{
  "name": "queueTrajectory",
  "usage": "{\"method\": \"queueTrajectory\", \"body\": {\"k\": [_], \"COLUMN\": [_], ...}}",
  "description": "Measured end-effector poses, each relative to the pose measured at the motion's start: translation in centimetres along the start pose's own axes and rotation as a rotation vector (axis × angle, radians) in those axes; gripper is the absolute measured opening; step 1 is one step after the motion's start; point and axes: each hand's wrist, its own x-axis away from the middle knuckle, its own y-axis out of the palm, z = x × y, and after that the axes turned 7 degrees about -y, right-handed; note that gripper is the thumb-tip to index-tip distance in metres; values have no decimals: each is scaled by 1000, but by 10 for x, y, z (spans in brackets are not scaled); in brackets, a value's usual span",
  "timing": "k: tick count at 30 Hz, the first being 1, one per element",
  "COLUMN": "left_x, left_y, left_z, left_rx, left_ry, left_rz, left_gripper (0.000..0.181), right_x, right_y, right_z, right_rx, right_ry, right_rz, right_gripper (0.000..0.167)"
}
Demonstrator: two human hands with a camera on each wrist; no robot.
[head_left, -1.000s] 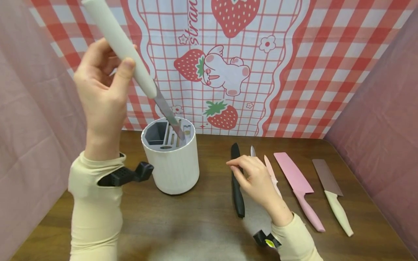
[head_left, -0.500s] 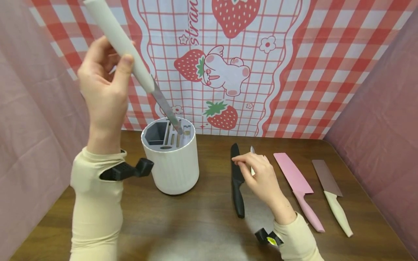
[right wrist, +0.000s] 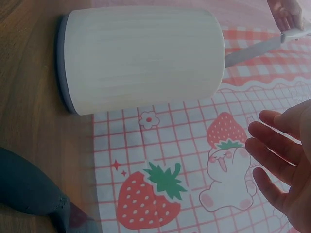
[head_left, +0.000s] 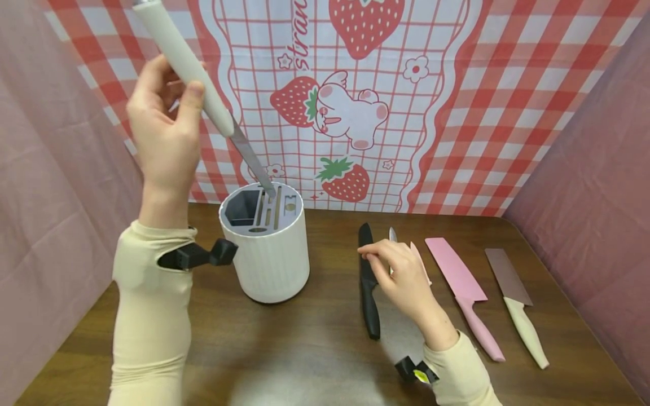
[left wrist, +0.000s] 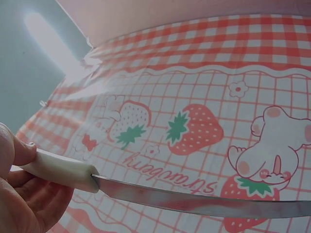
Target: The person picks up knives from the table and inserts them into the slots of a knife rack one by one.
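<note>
My left hand (head_left: 165, 124) pinches the white handle of a long knife (head_left: 190, 70) between thumb and fingers. The knife slants down to the right, its blade tip at the slotted top of the white knife block (head_left: 271, 265); whether the tip is inside a slot I cannot tell. In the left wrist view the blade (left wrist: 194, 199) runs right from the handle. My right hand (head_left: 401, 276) hangs over the black knife (head_left: 370, 310) and the small knives beside it, fingers loosely bent and holding nothing, as the right wrist view also shows.
Right of the black knife lie a small knife with a silver blade (head_left: 392, 234), a small pink-bladed knife (head_left: 417, 256), a pink cleaver (head_left: 454, 268) and a cleaver with a pale green handle (head_left: 525, 330). A checked strawberry cloth (head_left: 487, 113) hangs behind the table.
My left hand has moved slightly up and right, while the knife's tip has shifted left and up across the block's top. My right hand has moved only slightly.
</note>
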Motion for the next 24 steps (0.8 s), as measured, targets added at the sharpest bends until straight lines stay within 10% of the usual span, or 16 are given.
{"method": "queueTrajectory", "body": {"k": [24], "left_x": [-4], "left_y": [1], "left_z": [-33], "left_rx": [-216], "left_ry": [-45], "left_rz": [-110], "left_gripper": [32], "right_x": [-1], "right_y": [2], "right_z": [2], "right_rx": [-34], "right_ry": [-25], "right_rz": [0], "right_gripper": [14]}}
